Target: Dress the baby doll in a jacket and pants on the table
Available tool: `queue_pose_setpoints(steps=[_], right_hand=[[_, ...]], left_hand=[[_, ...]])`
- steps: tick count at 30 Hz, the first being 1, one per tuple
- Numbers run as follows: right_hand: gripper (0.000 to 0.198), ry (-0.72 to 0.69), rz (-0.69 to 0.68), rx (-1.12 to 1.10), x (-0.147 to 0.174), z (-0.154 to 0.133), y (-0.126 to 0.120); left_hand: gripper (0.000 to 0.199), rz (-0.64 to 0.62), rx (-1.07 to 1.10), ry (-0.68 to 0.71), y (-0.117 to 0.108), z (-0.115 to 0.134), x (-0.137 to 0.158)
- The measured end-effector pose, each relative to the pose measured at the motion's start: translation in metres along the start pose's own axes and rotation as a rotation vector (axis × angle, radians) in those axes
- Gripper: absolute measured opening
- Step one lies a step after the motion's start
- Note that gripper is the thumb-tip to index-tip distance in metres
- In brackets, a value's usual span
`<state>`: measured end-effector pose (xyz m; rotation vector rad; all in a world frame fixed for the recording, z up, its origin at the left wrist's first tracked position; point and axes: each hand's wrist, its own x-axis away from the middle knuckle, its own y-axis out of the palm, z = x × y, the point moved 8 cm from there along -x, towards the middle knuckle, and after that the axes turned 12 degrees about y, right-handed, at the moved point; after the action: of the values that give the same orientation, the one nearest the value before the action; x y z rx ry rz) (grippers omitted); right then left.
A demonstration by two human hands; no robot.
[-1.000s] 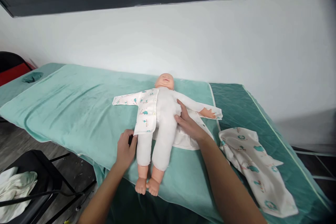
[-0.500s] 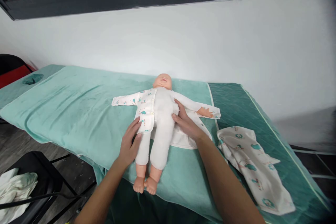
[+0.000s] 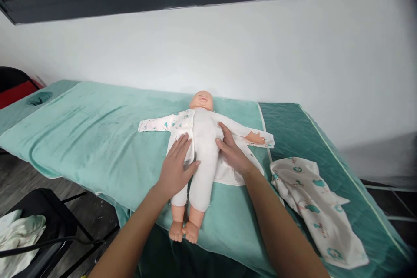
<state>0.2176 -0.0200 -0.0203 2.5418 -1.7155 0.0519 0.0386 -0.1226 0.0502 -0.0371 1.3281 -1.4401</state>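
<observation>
A baby doll point(image 3: 204, 156) with a white cloth body lies face up on the green-covered bed, its head toward the wall. A white baby shirt point(image 3: 181, 120) with a teal print is on the doll's arm at left, its front panel over that side of the chest. The shirt's other half lies spread under the doll at right. My left hand point(image 3: 177, 165) rests with fingers stretched on the front panel and the doll's hip. My right hand point(image 3: 230, 150) presses against the doll's other side, thumb and fingers apart. Neither hand grips anything.
Printed baby pants point(image 3: 321, 213) lie on the darker green quilted sheet point(image 3: 285, 126) at right. At lower left, a black chair point(image 3: 58, 210) holds crumpled cloths point(image 3: 22, 234). A white wall point(image 3: 260, 52) stands behind the bed.
My left hand has moved up and to the right, from the shirt's lower edge onto its front panel. The doll's legs have shifted slightly right. My right hand has stayed nearly in place.
</observation>
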Motion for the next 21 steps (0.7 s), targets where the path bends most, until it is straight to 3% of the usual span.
queue_pose_setpoints(steps=[5,9,13,16,21], right_hand=[[0.078,-0.008,0.066,-0.068,0.000,-0.004,-0.002],[0.080,0.000,0.130,0.037,0.000,-0.009,-0.005],[0.078,-0.012,0.213,0.099,0.003,-0.014,-0.018],[0.058,-0.056,0.442,0.086,0.011,-0.020,-0.052],[0.032,-0.189,1.008,-0.035,0.045,-0.024,-0.126]], left_hand=[[0.064,-0.044,-0.014,0.025,0.012,0.007,-0.012],[0.058,-0.037,0.058,-0.009,0.011,0.006,-0.018],[0.051,-0.028,0.147,-0.041,0.008,-0.007,-0.046],[0.046,-0.053,0.153,-0.074,0.012,-0.024,-0.080],[0.042,-0.216,0.122,-0.156,0.031,-0.041,-0.131]])
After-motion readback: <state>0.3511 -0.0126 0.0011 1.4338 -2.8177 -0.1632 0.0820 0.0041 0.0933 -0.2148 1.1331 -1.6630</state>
